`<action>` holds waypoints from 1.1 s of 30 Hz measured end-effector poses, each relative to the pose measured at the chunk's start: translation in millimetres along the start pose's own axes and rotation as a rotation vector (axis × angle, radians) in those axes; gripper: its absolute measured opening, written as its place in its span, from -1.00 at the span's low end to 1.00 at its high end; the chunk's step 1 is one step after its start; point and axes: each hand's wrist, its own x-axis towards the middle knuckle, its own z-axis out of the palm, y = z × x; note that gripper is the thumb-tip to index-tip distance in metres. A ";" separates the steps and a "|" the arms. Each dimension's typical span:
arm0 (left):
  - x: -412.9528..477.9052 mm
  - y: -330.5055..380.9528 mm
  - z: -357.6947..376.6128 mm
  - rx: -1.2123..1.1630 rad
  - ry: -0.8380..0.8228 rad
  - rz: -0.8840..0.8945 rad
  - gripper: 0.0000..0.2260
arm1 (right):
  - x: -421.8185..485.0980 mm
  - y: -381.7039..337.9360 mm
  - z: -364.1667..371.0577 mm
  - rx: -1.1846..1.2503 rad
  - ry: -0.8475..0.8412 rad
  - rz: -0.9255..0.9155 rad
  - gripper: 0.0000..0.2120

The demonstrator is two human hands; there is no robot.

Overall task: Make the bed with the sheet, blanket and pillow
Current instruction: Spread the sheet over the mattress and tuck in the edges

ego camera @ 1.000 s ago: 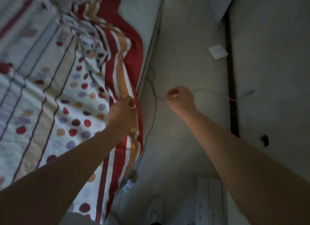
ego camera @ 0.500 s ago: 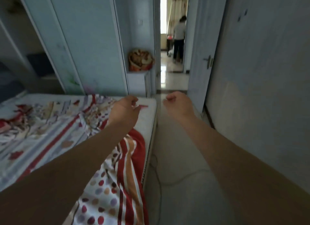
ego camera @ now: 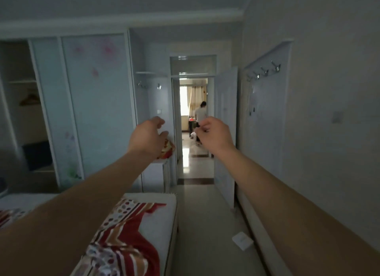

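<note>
Left grip (ego camera: 147, 138) and right grip (ego camera: 213, 133) hover well above blanket (ego camera: 127, 234).

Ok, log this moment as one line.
left hand raised, loosely curled, empty | right hand raised, curled, empty | blanket rumpled on bed

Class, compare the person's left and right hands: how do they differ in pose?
The left hand is loosely curled, thumb apart from fingers; the right hand is curled tighter, thumb meeting fingertips. The left hand overlaps a red patterned bundle; the right hand overlaps the lit doorway. Both are raised at similar height, visibly holding nothing.
</note>
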 end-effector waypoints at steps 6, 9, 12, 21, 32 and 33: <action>20.6 36.1 -4.2 -0.039 0.000 0.079 -0.67 | 15.5 -12.7 -34.2 -0.049 0.061 -0.051 -0.77; 30.3 39.9 -0.7 -0.027 -0.005 0.107 -0.68 | 18.5 -11.8 -37.5 -0.144 0.051 -0.090 -0.75; 40.2 38.6 5.8 0.036 -0.050 0.153 -0.63 | 22.5 -8.8 -38.7 -0.509 -0.002 -0.238 -0.71; 92.2 17.0 43.2 0.118 -0.113 0.283 -0.58 | 49.1 16.7 -42.0 -0.843 -0.073 -0.272 -0.65; 171.9 32.3 172.6 0.069 -0.156 0.330 -0.58 | 135.1 113.4 -55.9 -0.878 -0.051 -0.242 -0.64; 182.3 34.4 188.2 0.079 -0.161 0.332 -0.58 | 147.8 128.2 -53.8 -0.866 -0.058 -0.242 -0.64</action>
